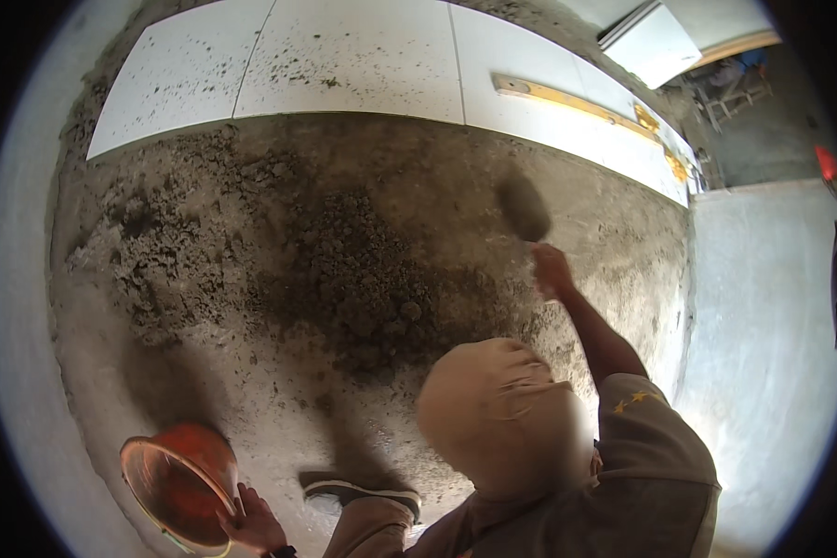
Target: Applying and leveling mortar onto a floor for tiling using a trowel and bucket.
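Stretched out over the floor, my right hand (551, 272) is closed around the handle of a trowel (524, 210). The trowel's dark blade is smeared by motion above a bare patch of floor. At the lower left, an orange bucket (184, 465) leans with its mouth tilted toward me. My left hand (256, 528) grips its rim; some of the fingers are hidden. Clumpy grey mortar (367, 288) lies heaped in the middle of the floor, with looser crumbs spread to its left. A rounded tan cloth shape (484, 409), partly blurred, blocks the view below my right arm.
Large white tiles (363, 70), specked with mortar, line the far side. A long yellow bar (567, 100) and yellow pieces (676, 167) rest on them. Another white tile (656, 45) stands at the back right. Walls rise left and right; a shoe (367, 493) is nearby.
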### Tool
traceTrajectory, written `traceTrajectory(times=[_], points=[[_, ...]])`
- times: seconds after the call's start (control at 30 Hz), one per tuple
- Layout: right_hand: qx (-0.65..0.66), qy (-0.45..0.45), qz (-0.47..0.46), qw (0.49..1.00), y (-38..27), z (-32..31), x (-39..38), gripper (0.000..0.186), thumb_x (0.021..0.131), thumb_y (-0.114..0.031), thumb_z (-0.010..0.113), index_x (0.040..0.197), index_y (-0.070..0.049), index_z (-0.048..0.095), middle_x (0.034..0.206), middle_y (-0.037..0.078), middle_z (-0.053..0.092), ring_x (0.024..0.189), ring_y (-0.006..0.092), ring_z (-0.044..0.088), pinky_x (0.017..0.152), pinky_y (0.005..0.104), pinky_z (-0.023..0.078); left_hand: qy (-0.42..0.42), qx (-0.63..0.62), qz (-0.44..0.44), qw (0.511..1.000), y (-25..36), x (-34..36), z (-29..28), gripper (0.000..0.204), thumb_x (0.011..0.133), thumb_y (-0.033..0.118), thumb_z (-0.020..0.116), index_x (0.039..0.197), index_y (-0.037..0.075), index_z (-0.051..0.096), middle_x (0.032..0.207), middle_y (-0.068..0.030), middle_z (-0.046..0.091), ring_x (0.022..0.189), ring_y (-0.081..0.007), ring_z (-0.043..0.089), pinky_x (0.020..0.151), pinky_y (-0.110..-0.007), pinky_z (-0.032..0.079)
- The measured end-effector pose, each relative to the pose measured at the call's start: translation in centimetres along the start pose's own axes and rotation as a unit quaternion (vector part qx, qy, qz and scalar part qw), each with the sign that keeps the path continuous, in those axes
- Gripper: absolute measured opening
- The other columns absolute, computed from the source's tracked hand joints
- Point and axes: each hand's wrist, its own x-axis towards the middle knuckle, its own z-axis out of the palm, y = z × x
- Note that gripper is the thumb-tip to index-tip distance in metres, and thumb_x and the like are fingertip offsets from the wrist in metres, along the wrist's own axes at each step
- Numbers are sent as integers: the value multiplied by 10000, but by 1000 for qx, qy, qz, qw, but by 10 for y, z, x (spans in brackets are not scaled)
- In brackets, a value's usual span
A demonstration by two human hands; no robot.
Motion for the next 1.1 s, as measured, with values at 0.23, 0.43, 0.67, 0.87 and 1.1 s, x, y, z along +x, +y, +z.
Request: traceTrajectory(times=[0.23,0.43,0.67,0.87,1.1], points=[[21,-5,-52,998,-180,52,-109,377,937,-411,543,986,-42,600,815,168,610,760,285,620,679,412,482,-122,35,-60,990,-5,48,-60,569,823,641,580,1133,165,616,1065,-90,654,911,-260,632,633,-358,519],[252,180,320,895,-97,11,-209,325,941,-383,553,916,-60,573,634,69,544,475,192,528,440,359,449,-204,12,-102,974,-4,42,-57,498,875,599,554,1099,160,627,994,-25,673,753,-162,616,543,-270,500],[248,239,331,879,47,27,-323,338,925,-369,540,1029,-48,525,621,113,531,492,275,597,418,411,476,-233,-31,-128,963,12,20,-37,402,895,445,616,1145,130,618,936,6,672,699,-86,605,534,-206,526],[-200,79,-34,976,-131,157,-322,377,651,-111,747,969,-27,563,898,170,610,867,348,613,700,439,517,-226,-110,-138,958,18,15,-37,422,904,358,613,1224,84,581,987,-29,689,676,-93,623,506,-192,509],[-142,-13,-65,988,-254,244,-233,302,939,-276,483,1035,0,562,967,242,555,997,381,544,895,482,443,-299,-123,-158,933,11,15,-34,421,920,329,593,1257,78,566,1007,-46,693,718,-115,653,540,-227,558]])
